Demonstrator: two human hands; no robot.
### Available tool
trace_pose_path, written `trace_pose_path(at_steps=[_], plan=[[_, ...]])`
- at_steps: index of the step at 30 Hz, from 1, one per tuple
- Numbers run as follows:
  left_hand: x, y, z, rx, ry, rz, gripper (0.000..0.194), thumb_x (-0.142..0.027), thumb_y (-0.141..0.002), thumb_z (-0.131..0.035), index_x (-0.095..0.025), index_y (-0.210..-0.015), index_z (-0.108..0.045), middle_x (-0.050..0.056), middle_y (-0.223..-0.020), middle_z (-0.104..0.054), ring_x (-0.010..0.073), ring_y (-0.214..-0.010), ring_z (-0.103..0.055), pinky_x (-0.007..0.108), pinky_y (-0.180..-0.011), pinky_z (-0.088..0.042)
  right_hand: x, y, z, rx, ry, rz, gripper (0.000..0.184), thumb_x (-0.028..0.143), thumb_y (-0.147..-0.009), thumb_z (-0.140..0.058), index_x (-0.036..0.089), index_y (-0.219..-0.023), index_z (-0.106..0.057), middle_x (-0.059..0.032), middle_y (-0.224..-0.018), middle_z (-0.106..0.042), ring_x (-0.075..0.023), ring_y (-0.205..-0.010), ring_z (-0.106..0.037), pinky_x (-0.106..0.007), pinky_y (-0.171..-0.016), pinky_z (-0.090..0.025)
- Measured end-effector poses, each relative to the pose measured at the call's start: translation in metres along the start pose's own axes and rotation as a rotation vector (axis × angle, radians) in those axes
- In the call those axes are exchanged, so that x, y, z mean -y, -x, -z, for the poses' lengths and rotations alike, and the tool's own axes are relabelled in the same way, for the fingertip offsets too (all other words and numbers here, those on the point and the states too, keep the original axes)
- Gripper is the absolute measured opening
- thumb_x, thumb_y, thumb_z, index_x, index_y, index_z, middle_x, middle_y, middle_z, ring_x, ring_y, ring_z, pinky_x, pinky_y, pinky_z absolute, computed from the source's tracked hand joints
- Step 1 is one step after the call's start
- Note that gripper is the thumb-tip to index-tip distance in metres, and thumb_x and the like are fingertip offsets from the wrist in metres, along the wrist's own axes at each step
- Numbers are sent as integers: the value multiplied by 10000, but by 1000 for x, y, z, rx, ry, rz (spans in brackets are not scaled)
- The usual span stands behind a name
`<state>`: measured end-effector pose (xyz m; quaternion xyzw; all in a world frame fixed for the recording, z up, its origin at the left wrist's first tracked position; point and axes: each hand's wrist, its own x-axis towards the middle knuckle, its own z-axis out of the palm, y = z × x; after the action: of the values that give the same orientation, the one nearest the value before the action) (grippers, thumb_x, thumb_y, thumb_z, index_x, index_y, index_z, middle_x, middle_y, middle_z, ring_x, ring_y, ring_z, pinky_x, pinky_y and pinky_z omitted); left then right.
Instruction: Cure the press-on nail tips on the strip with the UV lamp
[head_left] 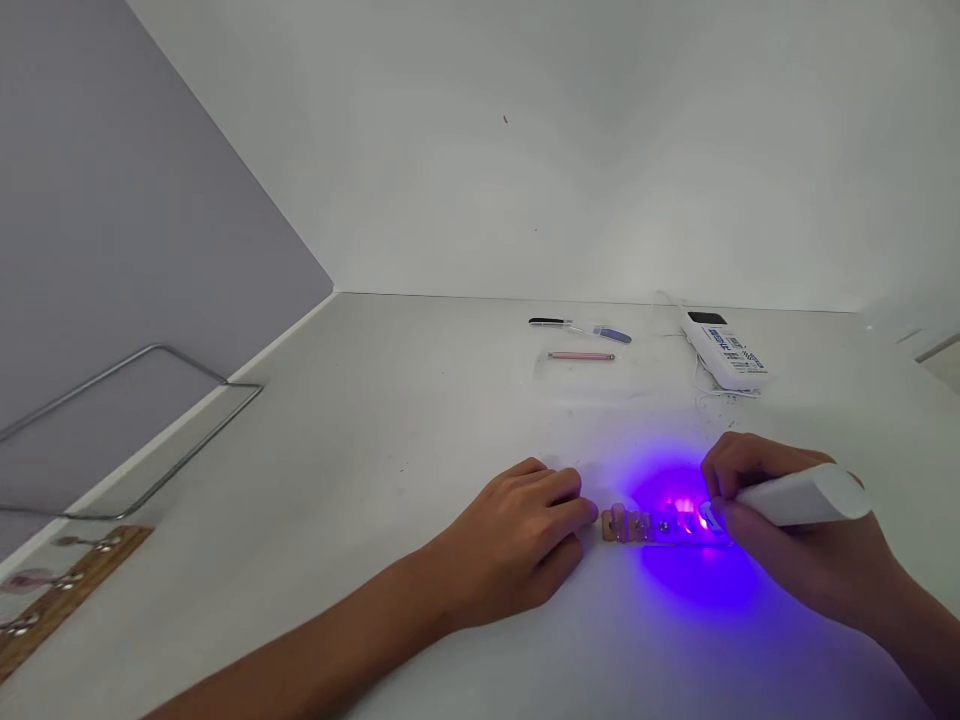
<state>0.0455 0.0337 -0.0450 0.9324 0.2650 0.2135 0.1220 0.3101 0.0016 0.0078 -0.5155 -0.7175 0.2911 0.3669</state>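
Observation:
My right hand (795, 540) grips a white handheld UV nail lamp (806, 495), tilted with its lit end down to the left. Violet light falls on a narrow strip (651, 528) carrying several small press-on nails, some with shiny gems. The strip's right end is partly lost in the glare and behind my right fingers. At its left end lies my left hand (525, 535), closed with curled fingers. The left fingertips are right beside the strip's end; whether they grip it I cannot make out.
Further back lie a pink pen-like tool (581, 356), black-handled tweezers (551, 322) and a white device (726, 350) with a label and cable. On the left are a bent metal wire frame (180, 475) and a wooden-edged board (75, 595). White panels rise behind.

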Motion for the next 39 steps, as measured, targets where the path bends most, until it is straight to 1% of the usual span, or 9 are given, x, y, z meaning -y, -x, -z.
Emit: trace_pose_path(at_steps=[4,9,13,17,22,27,34,39], plan=[[0,1,0,7,-8,-2,287,-56,-883,-387,-176,-894,-647,-1,-729,-500,150,-585,-425,299,-669,-428,-2,0,1,12,2,11,136,160,-807,-582,235,-703,-538,34,-617,-524,-122,-517,-451,-233,-455,-376],[1,1,-2,-23,5,4,280,-56,-880,-381,-180,-880,-632,1,-733,-483,154,-584,-402,300,-656,-415,0,-1,1,23,-1,4,137,169,-814,-591,234,-705,-538,28,-627,-535,-126,-525,-458,-243,-465,-382],[1,1,-1,7,13,6,283,-55,-883,-388,-173,-903,-645,3,-757,-501,152,-601,-410,302,-668,-422,2,-2,1,24,-8,2,141,156,-804,-595,234,-698,-545,36,-618,-542,-122,-516,-461,-238,-458,-375],[1,1,0,-12,10,0,293,-55,-874,-379,-171,-896,-648,2,-747,-493,154,-596,-406,302,-658,-419,2,-1,0,8,-12,-5,141,171,-812,-591,234,-695,-543,37,-620,-537,-119,-515,-460,-236,-458,-379],[0,0,2,22,7,-1,265,-52,-882,-395,-179,-894,-628,3,-750,-497,154,-596,-429,296,-670,-426,2,-2,1,19,10,1,139,170,-806,-599,234,-697,-543,27,-616,-540,-126,-513,-462,-245,-454,-385],[0,1,2,17,4,-3,261,-50,-883,-395,-180,-898,-620,2,-747,-495,156,-596,-434,295,-673,-420,1,-1,2,37,8,5,141,162,-807,-591,233,-696,-543,27,-624,-547,-125,-520,-468,-243,-460,-383],[1,3,-1,-12,21,1,280,-62,-896,-365,-179,-890,-620,2,-733,-468,158,-586,-392,298,-656,-397,0,-2,1,33,3,5,139,162,-818,-576,234,-703,-545,36,-617,-545,-120,-515,-460,-237,-459,-376],[0,0,3,18,19,-5,279,-58,-898,-369,-172,-886,-623,5,-736,-483,156,-590,-403,298,-662,-409,4,-1,0,6,-16,-3,141,153,-802,-585,235,-694,-549,42,-622,-545,-115,-518,-459,-236,-467,-367]])
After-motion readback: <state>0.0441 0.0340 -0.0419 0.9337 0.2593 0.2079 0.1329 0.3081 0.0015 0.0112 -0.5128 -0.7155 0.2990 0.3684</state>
